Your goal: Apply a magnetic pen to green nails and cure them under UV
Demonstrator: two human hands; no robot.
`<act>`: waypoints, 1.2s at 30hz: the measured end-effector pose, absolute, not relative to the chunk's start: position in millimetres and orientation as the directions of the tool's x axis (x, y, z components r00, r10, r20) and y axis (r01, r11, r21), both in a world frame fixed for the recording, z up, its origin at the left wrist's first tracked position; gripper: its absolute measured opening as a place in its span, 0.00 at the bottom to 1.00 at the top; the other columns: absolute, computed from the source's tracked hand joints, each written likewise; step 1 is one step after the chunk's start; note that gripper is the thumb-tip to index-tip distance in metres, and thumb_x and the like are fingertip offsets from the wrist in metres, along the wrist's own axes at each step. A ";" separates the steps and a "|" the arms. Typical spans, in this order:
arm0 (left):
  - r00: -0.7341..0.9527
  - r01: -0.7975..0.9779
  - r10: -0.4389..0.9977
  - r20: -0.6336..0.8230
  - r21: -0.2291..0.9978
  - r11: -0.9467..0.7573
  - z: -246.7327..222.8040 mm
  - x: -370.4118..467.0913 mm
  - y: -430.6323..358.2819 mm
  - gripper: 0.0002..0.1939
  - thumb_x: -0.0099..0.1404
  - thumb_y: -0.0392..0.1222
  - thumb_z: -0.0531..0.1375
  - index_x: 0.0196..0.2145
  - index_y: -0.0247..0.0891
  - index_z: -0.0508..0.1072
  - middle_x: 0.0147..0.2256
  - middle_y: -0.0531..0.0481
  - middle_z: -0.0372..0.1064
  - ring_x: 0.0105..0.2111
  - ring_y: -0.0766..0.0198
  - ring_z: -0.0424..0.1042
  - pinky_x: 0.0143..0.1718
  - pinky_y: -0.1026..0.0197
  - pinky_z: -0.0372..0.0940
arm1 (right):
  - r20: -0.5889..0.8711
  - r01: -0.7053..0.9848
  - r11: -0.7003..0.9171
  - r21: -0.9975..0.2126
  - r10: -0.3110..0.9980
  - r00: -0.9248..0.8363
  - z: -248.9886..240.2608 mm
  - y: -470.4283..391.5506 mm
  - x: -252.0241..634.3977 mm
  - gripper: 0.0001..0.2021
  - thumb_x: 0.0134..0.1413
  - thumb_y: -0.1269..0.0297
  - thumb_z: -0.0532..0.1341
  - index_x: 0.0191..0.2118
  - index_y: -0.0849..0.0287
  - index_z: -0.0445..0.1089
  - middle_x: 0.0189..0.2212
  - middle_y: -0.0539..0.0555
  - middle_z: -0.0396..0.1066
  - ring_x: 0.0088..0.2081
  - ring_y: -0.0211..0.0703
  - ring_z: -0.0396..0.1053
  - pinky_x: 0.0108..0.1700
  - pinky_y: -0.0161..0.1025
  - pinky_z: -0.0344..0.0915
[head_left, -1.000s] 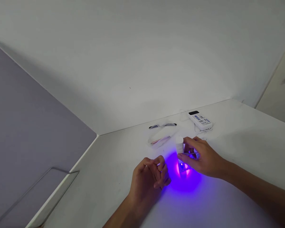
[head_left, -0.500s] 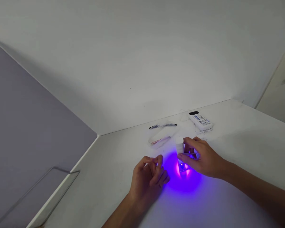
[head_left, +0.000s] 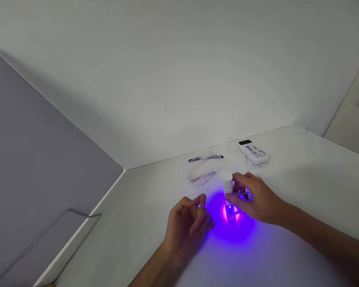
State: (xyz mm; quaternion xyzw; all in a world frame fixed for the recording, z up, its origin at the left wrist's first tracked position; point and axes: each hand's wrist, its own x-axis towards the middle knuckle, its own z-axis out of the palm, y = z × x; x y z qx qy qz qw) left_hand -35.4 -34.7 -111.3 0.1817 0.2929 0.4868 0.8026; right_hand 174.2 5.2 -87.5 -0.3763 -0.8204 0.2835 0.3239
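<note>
Okay, right hand: clamped on the white cylindrical lamp, thumb and fingers.
Lamp: upright over the tabletop, purple glow around its base, near left hand.
Left hand: fingers curled; I can't tell if gripping anything.
Handling: I'd hold the lamp steady, fingers clear of its lit end.
Clear sleeve: behind lamp, probably around a pinkish stick.

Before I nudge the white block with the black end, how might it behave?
The white block looks rigid, so it should shift as one piece. Lying on its broad face, it seems unlikely to roll or tip. The thin cord beside it might drag along.
</note>
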 end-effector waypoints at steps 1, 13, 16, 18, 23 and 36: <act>0.346 -0.675 0.892 -0.292 0.582 0.453 -111.4 -34.9 -34.9 0.05 0.53 0.36 0.55 0.24 0.35 0.70 0.08 0.57 0.53 0.14 0.69 0.44 0.24 0.63 0.54 | 0.318 0.436 0.556 -0.707 0.802 -0.506 -87.3 5.1 174.2 0.13 0.64 0.55 0.57 0.31 0.55 0.62 0.24 0.47 0.68 0.27 0.39 0.65 0.34 0.39 0.63; 0.289 -0.638 0.902 -0.319 0.638 0.430 -115.6 -32.7 -33.8 0.10 0.44 0.29 0.54 0.25 0.35 0.71 0.09 0.56 0.55 0.15 0.68 0.43 0.22 0.64 0.51 | 0.331 0.461 0.553 -0.694 0.814 -0.477 -86.6 3.9 172.4 0.11 0.63 0.57 0.58 0.30 0.55 0.62 0.23 0.46 0.65 0.27 0.40 0.63 0.33 0.39 0.62; 0.289 -0.637 0.904 -0.316 0.641 0.428 -116.0 -33.3 -34.0 0.09 0.46 0.29 0.54 0.26 0.36 0.71 0.09 0.56 0.55 0.15 0.68 0.44 0.22 0.64 0.52 | 0.324 0.463 0.549 -0.696 0.816 -0.479 -87.0 3.6 172.6 0.11 0.62 0.58 0.58 0.30 0.55 0.62 0.23 0.47 0.66 0.28 0.40 0.64 0.33 0.38 0.63; 0.287 -0.634 0.905 -0.314 0.646 0.425 -116.1 -33.4 -34.1 0.08 0.47 0.30 0.54 0.26 0.36 0.71 0.10 0.56 0.56 0.15 0.68 0.45 0.22 0.64 0.52 | 0.314 0.468 0.537 -0.702 0.823 -0.474 -87.0 3.4 172.8 0.11 0.62 0.58 0.59 0.30 0.55 0.62 0.23 0.47 0.66 0.29 0.41 0.64 0.33 0.38 0.63; 0.279 -0.633 0.910 -0.308 0.653 0.415 -116.2 -33.3 -33.9 0.07 0.49 0.31 0.54 0.26 0.36 0.70 0.10 0.55 0.56 0.15 0.68 0.46 0.22 0.64 0.52 | 0.331 0.466 0.555 -0.689 0.813 -0.478 -86.4 4.0 172.3 0.09 0.63 0.58 0.58 0.33 0.55 0.64 0.22 0.47 0.66 0.27 0.40 0.64 0.32 0.38 0.63; 0.296 -0.632 0.904 -0.308 0.647 0.428 -112.6 -32.2 -34.1 0.06 0.51 0.30 0.54 0.27 0.36 0.69 0.10 0.56 0.56 0.14 0.69 0.46 0.22 0.64 0.52 | 0.307 0.435 0.541 -0.719 0.810 -0.499 -86.8 3.4 173.5 0.11 0.64 0.58 0.57 0.30 0.55 0.62 0.24 0.47 0.67 0.28 0.40 0.64 0.34 0.39 0.63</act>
